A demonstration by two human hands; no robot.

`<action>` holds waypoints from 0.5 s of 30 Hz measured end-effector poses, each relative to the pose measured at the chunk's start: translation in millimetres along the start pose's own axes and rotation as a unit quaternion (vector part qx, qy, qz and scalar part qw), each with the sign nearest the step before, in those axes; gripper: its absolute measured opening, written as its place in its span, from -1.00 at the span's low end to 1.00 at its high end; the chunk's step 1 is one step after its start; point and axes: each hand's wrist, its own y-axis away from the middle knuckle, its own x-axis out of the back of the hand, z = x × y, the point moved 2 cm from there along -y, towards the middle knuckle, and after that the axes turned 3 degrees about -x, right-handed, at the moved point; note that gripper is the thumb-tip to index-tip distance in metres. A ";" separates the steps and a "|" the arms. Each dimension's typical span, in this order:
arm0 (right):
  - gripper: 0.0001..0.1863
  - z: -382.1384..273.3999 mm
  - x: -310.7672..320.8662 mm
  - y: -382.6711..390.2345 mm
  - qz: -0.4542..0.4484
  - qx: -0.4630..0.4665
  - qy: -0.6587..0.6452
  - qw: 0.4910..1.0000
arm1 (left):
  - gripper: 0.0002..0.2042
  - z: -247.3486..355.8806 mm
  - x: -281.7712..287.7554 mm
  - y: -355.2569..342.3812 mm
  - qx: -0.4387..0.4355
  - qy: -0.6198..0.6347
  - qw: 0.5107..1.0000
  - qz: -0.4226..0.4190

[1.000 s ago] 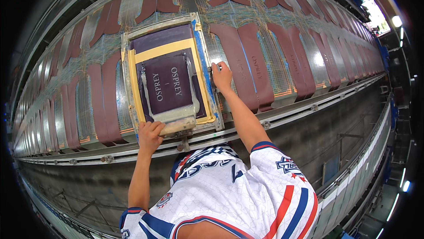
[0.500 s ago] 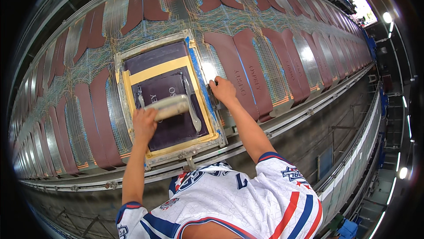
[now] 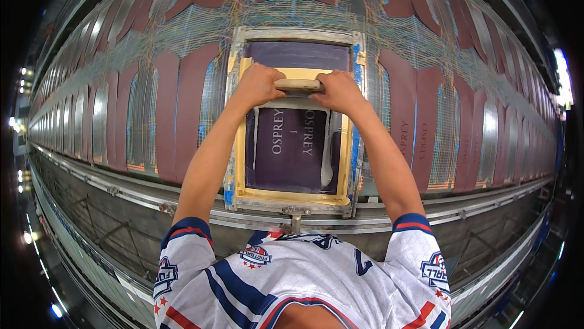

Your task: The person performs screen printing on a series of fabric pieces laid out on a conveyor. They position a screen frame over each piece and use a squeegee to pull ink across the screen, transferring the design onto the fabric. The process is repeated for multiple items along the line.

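Observation:
A wooden-handled squeegee (image 3: 299, 86) lies crosswise near the far end of a printing screen. My left hand (image 3: 260, 84) is closed around its left end, and my right hand (image 3: 342, 90) grips the right end. Below the squeegee the dark purple mesh (image 3: 289, 168) shows pale lettering. A grey streak of ink (image 3: 326, 165) runs down the right side of the mesh, with a thinner line on the left. Yellow tape (image 3: 292, 195) borders the mesh inside the metal screen frame (image 3: 236, 37); blue tape patches mark its sides. The squeegee's blade is mostly hidden beneath the handle.
Maroon cut panels lie in rows on the long table; a plain panel (image 3: 194, 110) is left of the screen and a lettered panel (image 3: 398, 104) right. A metal rail (image 3: 389, 218) runs along the near edge, where a bracket (image 3: 296, 222) meets the screen.
My right hand has left the screen's right edge and taken hold of the squeegee beside my left. The squeegee has moved to the far end of the mesh. My view has turned.

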 end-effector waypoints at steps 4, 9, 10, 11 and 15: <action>-0.71 -17.1 -18.3 41.1 0.075 0.021 -0.021 0.997 | -0.78 13.5 -19.9 42.2 -0.044 0.018 0.997 0.059; -0.62 -59.6 -58.3 161.4 0.043 0.072 -0.001 0.996 | -0.69 86.6 -50.6 162.0 -0.035 -0.001 0.999 0.022; -0.62 -65.5 -59.7 176.5 0.033 0.075 -0.037 0.996 | -0.71 92.0 -51.9 170.4 -0.041 0.003 0.999 0.017; -0.63 -64.3 -59.7 175.4 0.015 0.069 -0.038 0.997 | -0.73 94.9 -52.8 175.1 -0.047 0.008 0.999 0.013; -0.68 -41.2 -46.3 128.9 -0.013 0.052 -0.020 0.998 | -0.77 70.9 -35.3 124.5 -0.034 -0.033 0.999 -0.012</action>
